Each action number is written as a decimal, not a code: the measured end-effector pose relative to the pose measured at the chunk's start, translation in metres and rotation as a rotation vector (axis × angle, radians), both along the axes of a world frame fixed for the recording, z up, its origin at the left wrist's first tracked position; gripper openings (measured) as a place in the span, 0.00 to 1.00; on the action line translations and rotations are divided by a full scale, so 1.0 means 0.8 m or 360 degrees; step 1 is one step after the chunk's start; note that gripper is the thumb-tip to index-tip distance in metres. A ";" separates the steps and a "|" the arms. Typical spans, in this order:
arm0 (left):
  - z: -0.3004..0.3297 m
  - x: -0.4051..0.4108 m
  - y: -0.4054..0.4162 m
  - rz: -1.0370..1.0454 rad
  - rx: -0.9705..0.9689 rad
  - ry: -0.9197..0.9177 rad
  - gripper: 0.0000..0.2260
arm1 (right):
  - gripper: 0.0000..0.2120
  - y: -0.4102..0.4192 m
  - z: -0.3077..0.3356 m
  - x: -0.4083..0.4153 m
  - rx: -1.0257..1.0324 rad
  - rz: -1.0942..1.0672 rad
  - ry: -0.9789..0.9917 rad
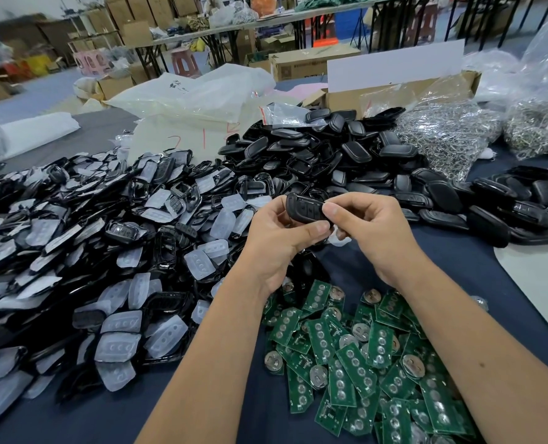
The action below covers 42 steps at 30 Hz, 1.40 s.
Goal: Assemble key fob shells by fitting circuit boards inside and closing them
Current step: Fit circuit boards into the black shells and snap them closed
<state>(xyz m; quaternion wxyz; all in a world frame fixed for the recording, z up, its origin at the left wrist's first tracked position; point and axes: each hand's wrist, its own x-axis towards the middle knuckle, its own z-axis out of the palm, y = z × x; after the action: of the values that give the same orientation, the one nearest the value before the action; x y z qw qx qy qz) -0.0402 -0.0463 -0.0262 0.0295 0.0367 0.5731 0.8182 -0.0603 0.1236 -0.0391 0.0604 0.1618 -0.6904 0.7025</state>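
Observation:
A black key fob (303, 208) is held in the air above the middle of the table, button face towards me. My left hand (277, 238) grips it from below, thumb pressed on its lower edge. My right hand (372, 224) pinches its right end between thumb and forefinger. Green circuit boards (362, 354) with round coin cells lie in a loose heap near the front. Front shells with clear button pads (115, 251) cover the left side. Black back covers (324, 155) are piled behind my hands.
A row of black fobs (506, 203) lies at the right. Bags of metal parts (449, 133) and an open cardboard box (394, 88) stand at the back right, white plastic bags (195, 100) at the back left. The dark blue tablecloth (458, 251) shows under my right forearm.

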 end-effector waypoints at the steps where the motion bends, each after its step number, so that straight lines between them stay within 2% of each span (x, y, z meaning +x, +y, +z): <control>1: 0.000 0.000 0.000 -0.0009 -0.0008 0.0005 0.14 | 0.05 0.000 0.000 0.000 -0.0004 0.0002 -0.0007; 13: 0.002 0.003 0.003 -0.0076 0.0039 0.0032 0.18 | 0.09 0.001 0.006 0.003 -0.0069 0.0040 -0.0056; 28: -0.002 0.003 0.003 -0.0040 -0.0003 0.0021 0.15 | 0.09 0.003 0.004 0.003 -0.0122 0.0095 -0.0083; 33: -0.003 0.002 0.008 0.0024 0.0067 -0.0010 0.14 | 0.11 0.000 0.002 0.003 -0.0072 -0.0013 -0.0042; 35: -0.003 0.002 0.010 0.0177 -0.0071 0.0027 0.16 | 0.11 -0.001 -0.001 0.002 -0.0023 -0.0086 -0.0021; 38: -0.004 -0.002 0.006 0.0547 -0.0619 0.0321 0.19 | 0.08 -0.001 -0.005 -0.001 0.0166 -0.0201 0.0038; 40: -0.003 -0.003 0.002 0.0621 -0.0891 0.0470 0.17 | 0.07 0.001 -0.006 -0.003 0.0247 -0.0228 0.0085; 42: -0.003 -0.003 0.000 0.0607 -0.0953 0.0465 0.15 | 0.06 0.004 -0.006 -0.003 0.0281 -0.0229 0.0129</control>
<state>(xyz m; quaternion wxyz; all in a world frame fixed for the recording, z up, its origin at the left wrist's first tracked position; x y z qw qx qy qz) -0.0429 -0.0460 -0.0290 -0.1959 0.0353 0.7814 0.5915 -0.0630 0.1265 -0.0442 0.1241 0.1448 -0.7564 0.6257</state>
